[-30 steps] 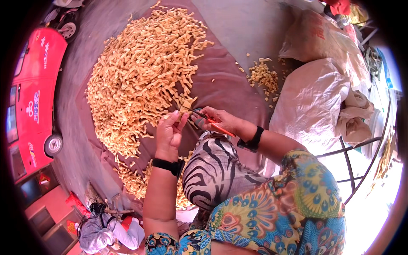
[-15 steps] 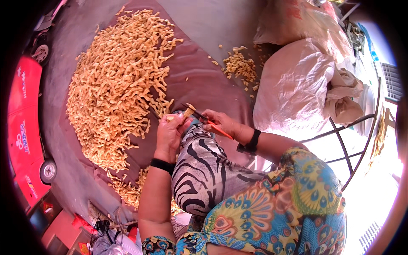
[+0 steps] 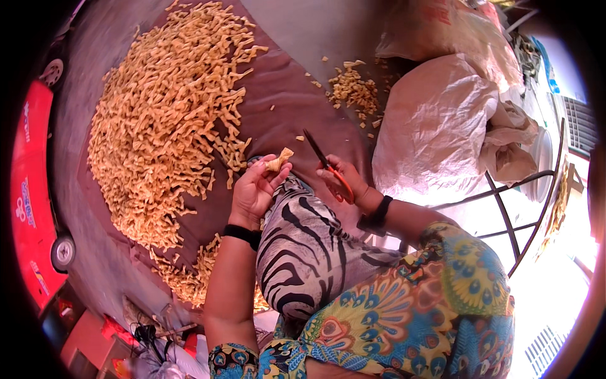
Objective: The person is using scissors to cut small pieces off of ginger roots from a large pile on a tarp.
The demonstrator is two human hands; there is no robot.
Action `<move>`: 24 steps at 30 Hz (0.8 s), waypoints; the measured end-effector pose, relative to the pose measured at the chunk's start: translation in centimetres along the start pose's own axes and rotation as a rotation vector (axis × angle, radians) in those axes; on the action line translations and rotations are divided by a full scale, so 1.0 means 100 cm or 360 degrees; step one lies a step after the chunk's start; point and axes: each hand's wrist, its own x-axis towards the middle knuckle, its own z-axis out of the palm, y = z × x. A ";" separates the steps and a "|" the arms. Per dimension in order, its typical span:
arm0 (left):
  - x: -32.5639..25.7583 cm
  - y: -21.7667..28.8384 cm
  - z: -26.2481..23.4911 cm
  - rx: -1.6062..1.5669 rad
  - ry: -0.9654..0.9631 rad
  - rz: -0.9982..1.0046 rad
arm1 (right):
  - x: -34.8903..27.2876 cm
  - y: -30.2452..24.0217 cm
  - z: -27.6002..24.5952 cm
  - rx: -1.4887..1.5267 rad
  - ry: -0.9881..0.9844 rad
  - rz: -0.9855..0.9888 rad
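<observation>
Handwork over a pile of dried pieces, viewed from above. The left hand pinches one pale yellow knotted piece between the thumb and fingers, with the flared end of the piece projecting toward the right hand. The latter grips a pair of scissors by its orange handles; the dark blades point up and to the left, apart from the held piece, and appear nearly together. A small loose bit lies just beside the blade tips, on a maroon cloth spread over the grey floor. The main pile of similar pieces covers the left part of the cloth, and a smaller patch lies near the left forearm. To the upper right, a scatter of short bits rests beyond the cloth's edge, near a full whitish sack. The zebra-striped trouser leg is below and between the hands; dark bands encircle both wrists. A red vehicle stands at the far left.
</observation>
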 end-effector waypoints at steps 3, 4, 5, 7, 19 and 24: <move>-0.007 0.005 -0.009 0.0015 -0.0017 0.0093 | 0.015 0.005 0.005 0.0036 -0.0019 -0.0081; -0.010 0.005 -0.013 0.0055 -0.0016 0.0140 | 0.018 0.005 0.008 0.0056 -0.0039 -0.0092; -0.013 0.006 -0.018 0.0199 0.0009 0.0204 | 0.021 0.005 0.012 0.0070 -0.0061 -0.0113; -0.017 0.008 -0.024 0.0222 0.0073 0.0247 | 0.025 0.008 0.014 0.0047 -0.0091 -0.0060; -0.065 0.007 -0.155 0.0826 0.0890 0.0116 | 0.067 0.030 0.026 -0.0193 -0.0119 -0.0001; -0.085 -0.012 -0.212 0.0853 0.0999 -0.0034 | 0.097 0.027 0.048 -0.0462 -0.0179 -0.0132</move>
